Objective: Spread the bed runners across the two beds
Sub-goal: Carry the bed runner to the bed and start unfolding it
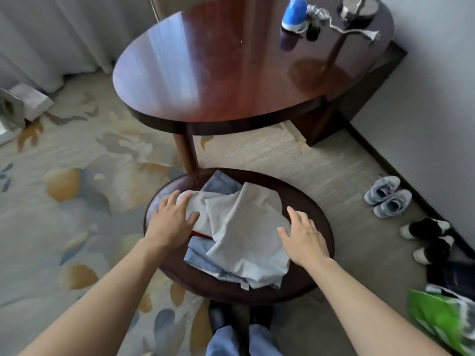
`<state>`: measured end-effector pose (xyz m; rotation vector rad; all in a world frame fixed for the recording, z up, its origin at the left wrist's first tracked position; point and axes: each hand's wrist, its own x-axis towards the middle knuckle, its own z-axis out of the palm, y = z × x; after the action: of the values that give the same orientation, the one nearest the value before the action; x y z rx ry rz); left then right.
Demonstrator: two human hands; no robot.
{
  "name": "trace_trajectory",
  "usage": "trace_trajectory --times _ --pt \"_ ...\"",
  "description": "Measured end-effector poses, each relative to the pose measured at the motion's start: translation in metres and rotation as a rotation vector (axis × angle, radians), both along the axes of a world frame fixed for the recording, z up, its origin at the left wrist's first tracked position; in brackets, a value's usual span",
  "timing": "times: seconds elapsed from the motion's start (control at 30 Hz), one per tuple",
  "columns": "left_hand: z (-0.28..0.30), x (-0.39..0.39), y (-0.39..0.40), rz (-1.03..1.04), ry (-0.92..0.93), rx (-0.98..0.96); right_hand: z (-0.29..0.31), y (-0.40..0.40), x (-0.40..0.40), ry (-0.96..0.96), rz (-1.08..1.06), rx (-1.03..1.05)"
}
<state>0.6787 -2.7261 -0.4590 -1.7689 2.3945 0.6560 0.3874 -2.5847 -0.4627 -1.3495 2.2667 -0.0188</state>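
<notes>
Looking down at a low round dark stool (318, 276) at 6 o'clock, bearing a heap of folded cloth (246, 227): pale grey pieces on top, light blue ones beneath, a thin red strip showing at the heap's 9 o'clock edge. Cannot tell whether these are the bed runners, nor how many pieces are lying in the heap.

Going left to right: sitting at 9 o'clock on the patterned carpet (77, 163), a white box (30, 104) beside the curtain (51, 34). Resting flat on the heap's 9 o'clock side, the left hand (169, 222), fingers spread wide and thumb lying on the grey cloth, pressing rather than gripping. Lying between the two hands, the cloth, touching both. Resting on the heap's 3 o'clock side, the right hand (303, 237), open too, fingers extended over the grey fold, nothing pinched in it.

Standing at 12 o'clock, one oval glossy wooden table (205, 73), carrying at its 2 o'clock end a blue-and-white object (294, 14), a tangled pale cord (334, 25) and a dark round item (357, 9), blurred.

Lining the wall at 3 o'clock: two grey sneakers (388, 196), then two black-and-white slippers (429, 240). Lying at 4 o'clock, one green bag (437, 314).
</notes>
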Motion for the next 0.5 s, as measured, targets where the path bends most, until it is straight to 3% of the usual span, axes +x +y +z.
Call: trace_trajectory --times 0.33,0.5 --pt "-0.145 -0.026 -0.039 0.089 -0.096 0.046 -0.140 -0.033 -0.023 -0.100 -0.109 0.055" --pt "-0.200 -0.032 -0.063 0.217 -0.079 0.106 -0.186 -0.047 -0.013 -0.263 -0.342 0.021"
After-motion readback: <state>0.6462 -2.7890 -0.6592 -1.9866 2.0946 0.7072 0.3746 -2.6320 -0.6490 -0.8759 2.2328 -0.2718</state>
